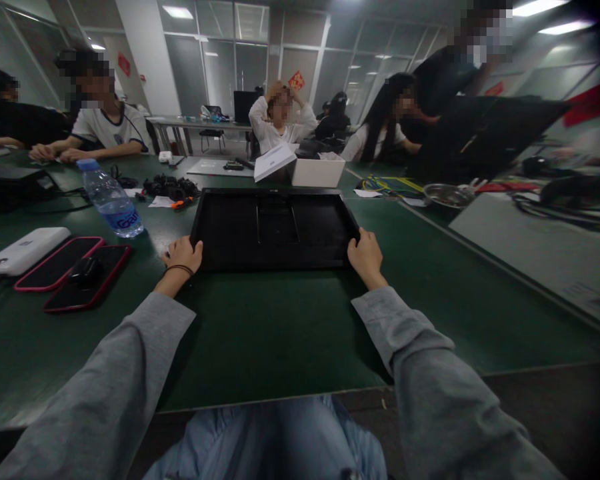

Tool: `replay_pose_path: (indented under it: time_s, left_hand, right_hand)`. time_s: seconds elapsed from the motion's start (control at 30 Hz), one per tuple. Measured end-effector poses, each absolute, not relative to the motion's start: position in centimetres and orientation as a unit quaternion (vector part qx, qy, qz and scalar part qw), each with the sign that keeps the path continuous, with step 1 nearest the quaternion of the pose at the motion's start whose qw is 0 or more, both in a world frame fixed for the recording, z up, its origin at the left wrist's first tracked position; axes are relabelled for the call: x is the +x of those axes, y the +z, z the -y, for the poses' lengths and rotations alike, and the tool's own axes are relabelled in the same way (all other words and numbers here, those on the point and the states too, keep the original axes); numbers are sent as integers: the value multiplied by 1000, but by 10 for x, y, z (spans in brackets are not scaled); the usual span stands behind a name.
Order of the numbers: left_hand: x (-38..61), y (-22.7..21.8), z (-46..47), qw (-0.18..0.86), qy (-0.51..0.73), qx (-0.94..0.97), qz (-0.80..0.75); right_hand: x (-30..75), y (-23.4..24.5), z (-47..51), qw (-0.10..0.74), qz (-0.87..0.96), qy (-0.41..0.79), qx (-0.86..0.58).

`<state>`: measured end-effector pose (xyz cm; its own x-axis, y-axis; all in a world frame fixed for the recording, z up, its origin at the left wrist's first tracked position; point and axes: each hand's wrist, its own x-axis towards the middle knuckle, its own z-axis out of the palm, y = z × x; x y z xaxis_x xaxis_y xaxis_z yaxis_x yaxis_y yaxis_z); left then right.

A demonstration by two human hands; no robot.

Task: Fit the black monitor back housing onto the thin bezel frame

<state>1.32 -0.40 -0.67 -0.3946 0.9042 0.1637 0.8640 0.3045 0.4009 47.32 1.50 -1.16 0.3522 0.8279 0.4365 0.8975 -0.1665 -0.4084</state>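
A wide black monitor (230,230) with a raised rim and a small light mark at the middle of its far edge lies before me at the table's centre. Thin pale lines cross its dark middle; whether these are parts or reflections I cannot tell. My left hand (184,255) grips its left side near the front corner, thumb on the rim, a dark band around the wrist. On the opposite side my right hand (366,255) is closed around the right edge. The fingers under both edges are hidden.
Left of the monitor stand a water bottle (111,200), a white power bank (27,250) and two red-edged phones (63,301), one bearing a black mouse-like object. Beyond are tangled black cables (167,189) and a white box (319,172). A metal bowl (449,195) sits right. Several people surround the table.
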Motion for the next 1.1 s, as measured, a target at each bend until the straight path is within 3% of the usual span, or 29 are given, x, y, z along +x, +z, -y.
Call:
replay_pose_path:
  time_s: [1.1]
  left_hand:
    - [13,-6,2,56,203,549,-809]
  right_hand:
    - [471,-7,-11,303,568,-42,-764]
